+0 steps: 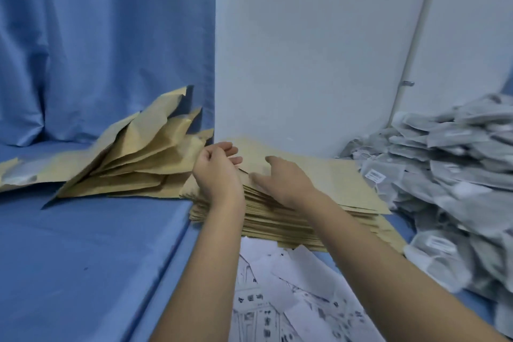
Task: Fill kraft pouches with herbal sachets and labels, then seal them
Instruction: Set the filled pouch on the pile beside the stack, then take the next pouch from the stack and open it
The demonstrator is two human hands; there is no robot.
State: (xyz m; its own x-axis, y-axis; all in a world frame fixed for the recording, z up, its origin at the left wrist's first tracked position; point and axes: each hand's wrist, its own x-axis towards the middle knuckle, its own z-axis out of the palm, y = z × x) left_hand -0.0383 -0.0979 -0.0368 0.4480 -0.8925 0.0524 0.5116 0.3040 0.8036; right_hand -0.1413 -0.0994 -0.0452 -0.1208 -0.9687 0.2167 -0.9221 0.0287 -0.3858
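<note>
Pouches: stack of flat brown kraft paper pouches (319,175) on the blue cloth (83,244), between a heap of crumpled brown pouches (138,158) and a pile of grey herbal sachets (458,161).
Right hand (280,180): open, fingers flat on the top pouch.
Left hand (219,172): fingers loosely bent over the stack's left edge, holding nothing.
Labels: white printed paper slips (291,286), in front of the stack.

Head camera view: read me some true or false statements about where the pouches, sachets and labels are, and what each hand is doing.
1. The right hand rests on the stack of flat kraft pouches. True.
2. The sachets are piled left of the stack. False: they lie to its right.
3. The white labels lie in front of the stack, nearer the person. True.
4. The left hand holds a sachet. False: it holds no sachet and sits at the stack's left edge.
5. The loose pouches lie left of the stack. True.
</note>
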